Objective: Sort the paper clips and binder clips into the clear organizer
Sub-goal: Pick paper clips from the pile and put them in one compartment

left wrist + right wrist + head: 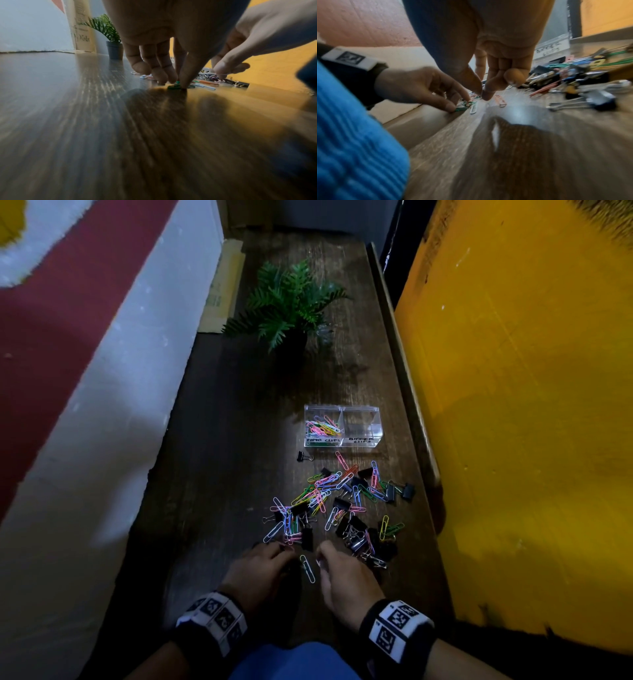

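Observation:
A mixed pile of coloured paper clips and black binder clips [337, 506] lies on the dark wooden table, in front of the clear two-part organizer [343, 407]. The organizer's left compartment holds paper clips [323, 426]; I see nothing in the right one, labelled for binder clips. At the near edge of the pile my left hand [286, 551] pinches a small cluster of green paper clips [174, 87] against the table. Just to its right, my right hand [320, 551] pinches a thin pale paper clip [222, 74] between thumb and forefinger. A white paper clip [307, 568] lies between the hands.
One binder clip [304, 456] lies alone left of the organizer's front. A potted fern [291, 299] stands farther back, with cardboard [222, 289] leaning at the left. A yellow wall [513, 405] and a raised table edge [400, 371] bound the right side.

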